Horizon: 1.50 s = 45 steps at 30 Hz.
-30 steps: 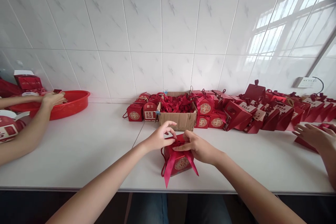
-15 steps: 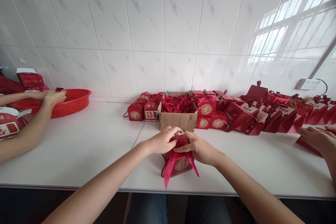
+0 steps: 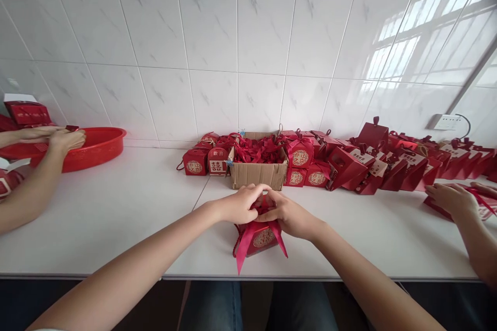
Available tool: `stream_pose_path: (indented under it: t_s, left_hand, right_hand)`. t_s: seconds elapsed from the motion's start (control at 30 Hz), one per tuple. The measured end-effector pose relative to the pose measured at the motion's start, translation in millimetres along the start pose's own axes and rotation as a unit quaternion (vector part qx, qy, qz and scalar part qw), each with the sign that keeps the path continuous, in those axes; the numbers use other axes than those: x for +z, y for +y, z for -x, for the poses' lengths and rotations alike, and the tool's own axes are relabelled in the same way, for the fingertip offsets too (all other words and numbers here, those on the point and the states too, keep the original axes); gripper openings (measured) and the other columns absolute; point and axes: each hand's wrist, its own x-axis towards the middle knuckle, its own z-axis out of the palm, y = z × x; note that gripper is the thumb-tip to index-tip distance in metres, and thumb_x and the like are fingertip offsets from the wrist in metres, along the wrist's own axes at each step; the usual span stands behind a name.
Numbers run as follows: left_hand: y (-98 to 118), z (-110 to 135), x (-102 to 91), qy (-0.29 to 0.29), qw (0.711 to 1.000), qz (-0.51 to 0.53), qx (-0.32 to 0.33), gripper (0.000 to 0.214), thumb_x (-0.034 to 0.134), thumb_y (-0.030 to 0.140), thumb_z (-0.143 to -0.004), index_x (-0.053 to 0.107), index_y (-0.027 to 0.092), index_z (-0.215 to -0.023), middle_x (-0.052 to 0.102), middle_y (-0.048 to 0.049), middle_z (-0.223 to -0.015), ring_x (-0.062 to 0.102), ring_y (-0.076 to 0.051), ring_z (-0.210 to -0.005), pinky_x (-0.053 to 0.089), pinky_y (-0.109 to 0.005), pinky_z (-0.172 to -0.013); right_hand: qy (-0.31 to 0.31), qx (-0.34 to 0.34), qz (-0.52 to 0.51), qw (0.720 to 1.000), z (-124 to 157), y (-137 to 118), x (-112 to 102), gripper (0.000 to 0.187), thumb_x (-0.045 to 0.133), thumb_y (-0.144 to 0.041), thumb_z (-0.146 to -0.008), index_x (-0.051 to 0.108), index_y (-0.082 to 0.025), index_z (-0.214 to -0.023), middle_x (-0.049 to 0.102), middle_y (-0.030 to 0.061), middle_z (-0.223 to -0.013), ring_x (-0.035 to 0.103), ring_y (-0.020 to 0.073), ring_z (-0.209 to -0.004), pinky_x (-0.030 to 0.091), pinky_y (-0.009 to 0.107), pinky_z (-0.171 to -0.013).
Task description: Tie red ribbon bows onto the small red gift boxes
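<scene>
A small red gift box (image 3: pixel 260 240) with a gold round emblem stands near the front edge of the white counter (image 3: pixel 128 217). Red ribbon (image 3: pixel 243 248) hangs down its sides. My left hand (image 3: pixel 240 204) and my right hand (image 3: pixel 289 214) meet on top of the box, fingers curled and pinching the ribbon there. The box top is hidden under my fingers.
A cardboard carton (image 3: pixel 258 168) full of red ribbons sits behind, flanked by several finished red boxes (image 3: pixel 196 160) and a long row of them (image 3: pixel 388 165) to the right. A red basin (image 3: pixel 91 145) is at far left, where another person's hands (image 3: pixel 62 139) work. Another person's hand (image 3: pixel 452 199) rests at right.
My left fingers have closed from spread to curled over the box top, and both hands have drawn together on the ribbon. The view has shifted slightly right and down.
</scene>
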Motion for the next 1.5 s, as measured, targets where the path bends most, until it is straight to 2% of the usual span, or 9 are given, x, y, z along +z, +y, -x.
stream_pose_path:
  t_s: [0.13, 0.33, 0.47, 0.67, 0.83, 1.03, 1.3, 1.37, 1.5]
  left_hand:
    - [-4, 2, -2.3, -0.012, 0.997, 0.074, 0.015, 0.063, 0.047, 0.014, -0.071, 0.032, 0.024, -0.131, 0.048, -0.0002, -0.083, 0.047, -0.017, -0.080, 0.042, -0.028, -0.072]
    - [-3, -2, -4.3, 0.000, 1.000, -0.008, -0.019, 0.051, 0.051, 0.017, -0.069, 0.047, 0.026, -0.119, 0.048, -0.0023, -0.086, 0.047, -0.021, -0.085, 0.040, -0.033, -0.078]
    - [-7, -8, -4.4, 0.011, 1.000, -0.010, -0.019, 0.050, 0.045, 0.014, -0.071, 0.047, 0.024, -0.119, 0.052, -0.0021, -0.085, 0.048, -0.022, -0.089, 0.037, -0.038, -0.087]
    - [-21, -9, -0.7, 0.033, 0.998, 0.054, 0.005, 0.054, 0.045, 0.010, -0.069, 0.044, 0.023, -0.121, 0.050, -0.0012, -0.086, 0.046, -0.020, -0.091, 0.039, -0.036, -0.087]
    - [-24, -5, 0.6, -0.005, 0.985, 0.169, 0.033, 0.055, 0.044, 0.005, -0.066, 0.044, 0.021, -0.118, 0.044, 0.0018, -0.078, 0.048, -0.015, -0.079, 0.043, -0.029, -0.079]
    - [-15, -5, 0.0, -0.004, 0.997, 0.069, -0.027, 0.049, 0.046, 0.011, -0.068, 0.050, 0.022, -0.116, 0.046, -0.0037, -0.092, 0.049, -0.021, -0.089, 0.042, -0.036, -0.082]
    - [-16, -13, 2.9, 0.032, 0.998, -0.056, -0.016, 0.030, 0.042, 0.012, -0.071, 0.057, 0.021, -0.096, 0.044, -0.0031, -0.083, 0.045, -0.022, -0.086, 0.039, -0.037, -0.084]
    - [-15, -13, 3.5, 0.029, 0.999, -0.033, -0.018, 0.030, 0.044, 0.012, -0.069, 0.056, 0.021, -0.095, 0.044, -0.0023, -0.081, 0.045, -0.021, -0.083, 0.040, -0.035, -0.082]
    - [-17, -12, 4.0, 0.017, 0.990, 0.139, -0.009, 0.040, 0.043, 0.010, -0.067, 0.050, 0.019, -0.105, 0.043, 0.0013, -0.073, 0.046, -0.016, -0.074, 0.041, -0.029, -0.072]
  right_hand:
    - [-0.005, 0.014, 0.005, 1.000, 1, 4, 3, 0.027, 0.048, -0.019, -0.090, 0.071, -0.028, -0.102, 0.054, 0.0097, -0.101, 0.050, 0.0216, -0.097, 0.048, 0.036, -0.076]
    - [-0.001, 0.000, -0.023, 1.000, 0, 3, 1, 0.026, 0.050, -0.020, -0.089, 0.071, -0.028, -0.102, 0.052, 0.0092, -0.112, 0.049, 0.0208, -0.101, 0.047, 0.035, -0.078]
    - [-0.016, 0.020, 0.005, 1.000, -1, 1, 0, 0.026, 0.049, -0.020, -0.090, 0.071, -0.029, -0.102, 0.051, 0.0085, -0.102, 0.050, 0.0187, -0.092, 0.046, 0.033, -0.075]
    - [-0.023, 0.030, 0.022, 0.999, 0, 3, 2, 0.027, 0.049, -0.022, -0.090, 0.072, -0.029, -0.102, 0.051, 0.0075, -0.093, 0.048, 0.0178, -0.085, 0.046, 0.032, -0.071]
    - [-0.007, 0.006, 0.001, 1.000, -1, 3, 2, 0.026, 0.049, -0.020, -0.089, 0.072, -0.028, -0.101, 0.052, 0.0091, -0.103, 0.049, 0.0197, -0.094, 0.046, 0.035, -0.077]
    - [0.010, -0.002, -0.023, 1.000, -5, -3, -1, 0.024, 0.050, -0.021, -0.089, 0.073, -0.025, -0.096, 0.053, 0.0085, -0.111, 0.051, 0.0186, -0.095, 0.046, 0.033, -0.077]
    - [0.002, -0.008, -0.014, 1.000, -3, 4, 3, 0.023, 0.050, -0.024, -0.090, 0.072, -0.027, -0.097, 0.053, 0.0090, -0.110, 0.052, 0.0203, -0.098, 0.047, 0.036, -0.079]
    - [-0.001, -0.004, -0.018, 1.000, -3, 4, 3, 0.024, 0.049, -0.025, -0.091, 0.072, -0.026, -0.097, 0.053, 0.0092, -0.110, 0.052, 0.0207, -0.099, 0.047, 0.037, -0.079]
    - [0.009, -0.001, -0.029, 1.000, -3, 2, 2, 0.024, 0.050, -0.027, -0.090, 0.072, -0.026, -0.101, 0.051, 0.0095, -0.114, 0.052, 0.0207, -0.099, 0.047, 0.037, -0.079]
